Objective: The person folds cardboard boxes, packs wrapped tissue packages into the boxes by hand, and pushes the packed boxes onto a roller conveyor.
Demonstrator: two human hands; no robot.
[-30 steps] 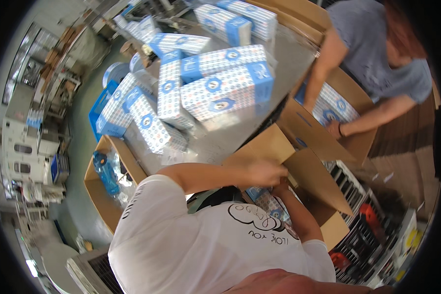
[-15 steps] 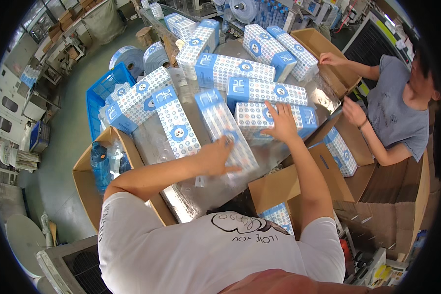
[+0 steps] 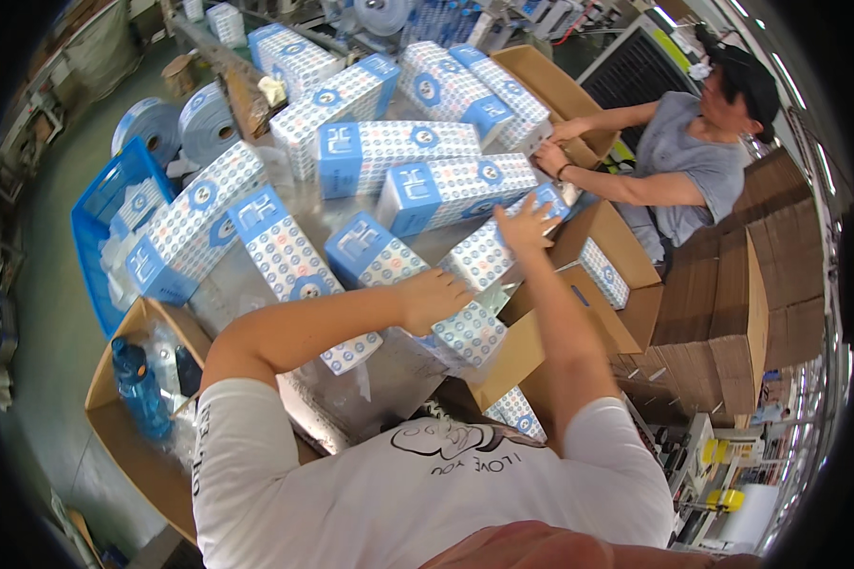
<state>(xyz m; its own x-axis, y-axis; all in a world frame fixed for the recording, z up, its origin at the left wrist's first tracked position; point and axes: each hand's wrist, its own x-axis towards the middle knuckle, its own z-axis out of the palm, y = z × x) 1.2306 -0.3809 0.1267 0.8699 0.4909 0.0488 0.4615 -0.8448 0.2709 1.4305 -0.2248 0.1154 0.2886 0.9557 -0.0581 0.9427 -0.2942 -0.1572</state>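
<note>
Our left hand lies flat, its grip apart, on a blue-and-white patterned rectangular pack on the shiny metal tabletop. Farther off, our right hand, fingers spread, touches another such pack.

White short-sleeved T-shirt with a black line drawing on the chest, bare forearms.

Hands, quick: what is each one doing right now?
Left hand: fingers curled, resting on a blue-and-white patterned pack; a closed grip cannot be told.
Right hand: open, fingers spread on another patterned pack.
</note>
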